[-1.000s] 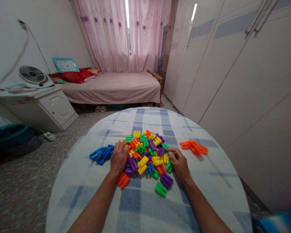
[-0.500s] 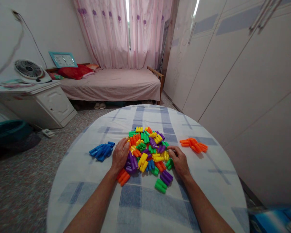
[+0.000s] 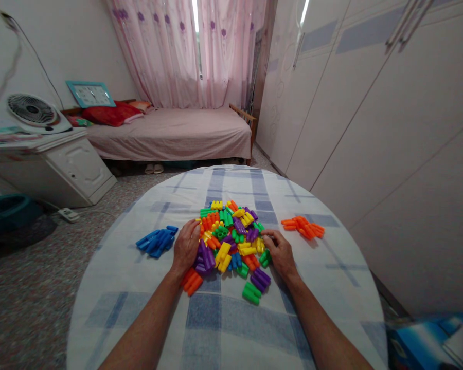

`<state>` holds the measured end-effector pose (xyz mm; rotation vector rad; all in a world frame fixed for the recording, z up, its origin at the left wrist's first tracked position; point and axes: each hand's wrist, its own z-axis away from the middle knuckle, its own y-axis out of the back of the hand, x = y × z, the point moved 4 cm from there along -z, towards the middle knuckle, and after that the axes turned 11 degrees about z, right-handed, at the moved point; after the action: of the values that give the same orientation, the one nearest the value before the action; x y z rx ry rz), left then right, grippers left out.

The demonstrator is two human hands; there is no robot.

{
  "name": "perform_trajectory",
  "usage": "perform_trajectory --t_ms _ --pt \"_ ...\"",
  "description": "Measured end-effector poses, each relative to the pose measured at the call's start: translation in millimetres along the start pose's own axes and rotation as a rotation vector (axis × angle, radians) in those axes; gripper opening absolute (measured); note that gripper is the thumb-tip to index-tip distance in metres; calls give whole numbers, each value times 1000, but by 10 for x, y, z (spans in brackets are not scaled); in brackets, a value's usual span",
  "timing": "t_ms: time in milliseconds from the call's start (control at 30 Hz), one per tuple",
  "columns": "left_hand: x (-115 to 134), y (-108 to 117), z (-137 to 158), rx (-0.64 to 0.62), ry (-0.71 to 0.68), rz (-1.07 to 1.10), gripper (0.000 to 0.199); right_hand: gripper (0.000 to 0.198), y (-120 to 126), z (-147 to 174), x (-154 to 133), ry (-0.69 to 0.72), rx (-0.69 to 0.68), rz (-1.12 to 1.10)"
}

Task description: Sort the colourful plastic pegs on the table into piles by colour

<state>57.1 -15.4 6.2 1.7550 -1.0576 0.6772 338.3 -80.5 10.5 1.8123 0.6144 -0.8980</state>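
Observation:
A mixed pile of plastic building blocks point(image 3: 231, 236) in yellow, green, orange, purple and blue lies in the middle of the round table. My left hand point(image 3: 185, 247) rests against the pile's left side, fingers stretched forward and partly hidden by its edge, beside a purple block point(image 3: 205, 257). On the opposite side my right hand point(image 3: 280, 251) lies with bent, parted fingers, its fingertips at the pile's edge near a green block point(image 3: 265, 258). No block shows in either hand. Left of my left hand sits a group of blue blocks point(image 3: 157, 241); orange blocks point(image 3: 304, 227) lie beyond my right hand.
A checked cloth point(image 3: 204, 329) covers the table. Beyond it stands a bed point(image 3: 177, 133), with a white cabinet and a fan point(image 3: 34, 110) at the left. A tall wardrobe point(image 3: 370, 128) lines the right side. A blue box point(image 3: 432, 344) is at the lower right.
The view has swung slightly to the right, so everything appears a little further left. Both hands keep their places against the pile, and the blocks have not visibly moved.

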Motion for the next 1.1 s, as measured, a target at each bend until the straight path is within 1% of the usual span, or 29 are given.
perform_trajectory --t_ms 267,533,967,1100 --pt "1 1 7 4 -3 15 43 27 -1 -3 -12 -14 -6 -14" --pt "22 4 6 14 -6 22 42 27 6 -1 -12 1 8 -5" --pt "3 -5 0 -3 -8 42 41 26 6 5 -23 -4 1 -9" --pt "5 15 2 39 -4 89 38 27 8 8 -20 -18 1 -22"
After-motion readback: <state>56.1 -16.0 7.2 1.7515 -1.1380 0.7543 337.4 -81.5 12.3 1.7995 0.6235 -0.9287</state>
